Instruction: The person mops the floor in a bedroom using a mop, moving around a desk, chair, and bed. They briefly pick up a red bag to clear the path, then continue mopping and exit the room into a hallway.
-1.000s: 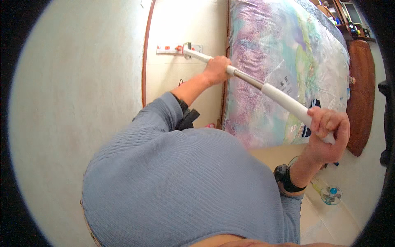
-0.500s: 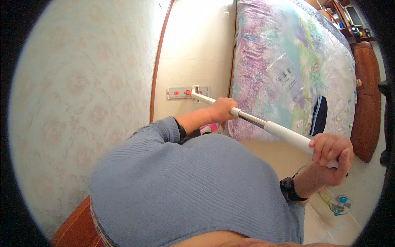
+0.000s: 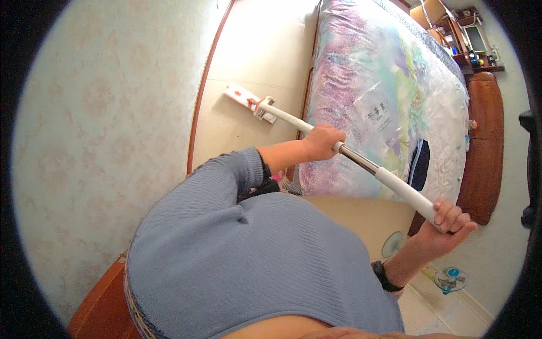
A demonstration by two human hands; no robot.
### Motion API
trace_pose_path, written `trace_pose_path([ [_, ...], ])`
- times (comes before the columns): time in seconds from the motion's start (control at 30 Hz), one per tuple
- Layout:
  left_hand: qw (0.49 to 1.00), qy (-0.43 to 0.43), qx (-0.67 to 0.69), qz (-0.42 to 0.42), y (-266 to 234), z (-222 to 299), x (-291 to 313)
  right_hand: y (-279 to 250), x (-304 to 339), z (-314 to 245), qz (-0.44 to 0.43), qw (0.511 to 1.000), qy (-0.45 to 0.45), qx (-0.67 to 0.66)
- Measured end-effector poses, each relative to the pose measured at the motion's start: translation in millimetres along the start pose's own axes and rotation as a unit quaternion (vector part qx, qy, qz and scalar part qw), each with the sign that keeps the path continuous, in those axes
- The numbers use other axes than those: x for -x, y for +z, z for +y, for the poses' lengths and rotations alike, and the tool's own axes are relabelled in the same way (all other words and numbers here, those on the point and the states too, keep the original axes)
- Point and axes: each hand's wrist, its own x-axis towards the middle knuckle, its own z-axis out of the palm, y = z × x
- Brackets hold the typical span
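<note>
Pale patterned wall (image 3: 107, 130) fills 8 to 10 o'clock, a light floor (image 3: 243, 70) runs from 11 to 12, and a bed (image 3: 344, 79) with multicoloured bedding spreads from 12 to 3. A long-poled mop (image 3: 287, 120) slants across — its flat head (image 3: 236, 95) on the floor at 11 o'clock, between wall and bed. Near the centre, toward 2, the left hand (image 3: 323, 142) is closed around the lower white pole; between 3 and 4, the right hand (image 3: 447, 229) has its fingers curled round the end of the white grip (image 3: 406, 191).

A wide swing could knock the head against wall or bed, as the gap is narrow. Pushing hard might slide or twist the pole at its bare metal section (image 3: 359, 159) if the joint is loose.

Hidden: the head's underside, so its full contact with the floor is uncertain; the pole's tip, inside the right hand; the feet, behind the blue-grey sweater (image 3: 271, 254). Something pink (image 3: 277, 175) below the left forearm is mostly covered — unidentifiable.
</note>
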Motion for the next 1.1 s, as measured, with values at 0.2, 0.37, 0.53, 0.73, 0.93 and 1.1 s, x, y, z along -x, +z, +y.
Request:
trace_pose_path([
  [0.2, 0.995, 0.026, -0.059, -0.073, 68.4, -15.0, -44.0, -39.4, 64.1, 17.5, 0.171, 0.953, 0.061, 0.241],
  [0.37, 0.952, 0.052, -0.16, -0.255, 116.1, -57.6, -65.8, -55.7, 119.7, 40.0, 0.132, 0.872, 0.314, 0.352],
  [0.53, 0.865, 0.045, -0.279, -0.414, 133.7, -108.3, -69.9, -65.3, 139.3, 102.8, 0.031, 0.795, 0.525, 0.303],
  [0.73, 0.82, 0.091, -0.304, -0.475, 115.5, -156.7, -67.5, -43.7, 158.5, 179.7, -0.14, 0.793, 0.444, 0.392],
  [0.93, 0.866, 0.05, -0.325, -0.376, 64.9, -247.7, -135.1, 22.9, 49.9, 236.6, -0.183, 0.734, 0.52, 0.396],
  [1.1, 0.915, -0.018, -0.311, -0.256, -23.4, -336.8, -214.9, 95.6, -85.0, 304.7, -0.277, 0.699, 0.468, 0.465],
])
